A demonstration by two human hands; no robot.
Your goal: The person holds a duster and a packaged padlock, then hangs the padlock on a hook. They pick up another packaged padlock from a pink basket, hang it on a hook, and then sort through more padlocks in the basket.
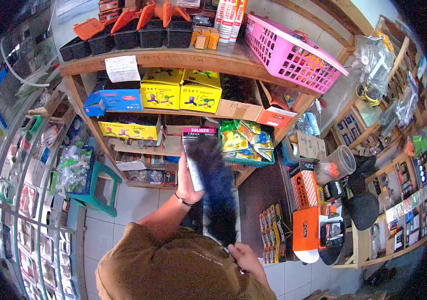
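Observation:
My left hand (188,179) grips the side of an upright white box (194,167) whose top edge is black and pink and reads "SOLIGEN". Near my body, my right hand (246,258) is closed around the lower end of a dark blue-black feather duster (218,185). The duster's fluffy part is smeared by motion and lies across the front of the box, covering most of it. Beyond the box stands a wooden shelf (166,61) holding yellow boxes (200,91) and a basket of colourful packets (247,141).
A pink basket (293,55) and black bins with orange lids (158,34) stand on the top shelf. Glass display shelving (33,220) and a green stool (102,187) are to the left. Orange boxes (307,230) and a clear jar (337,162) sit to the right.

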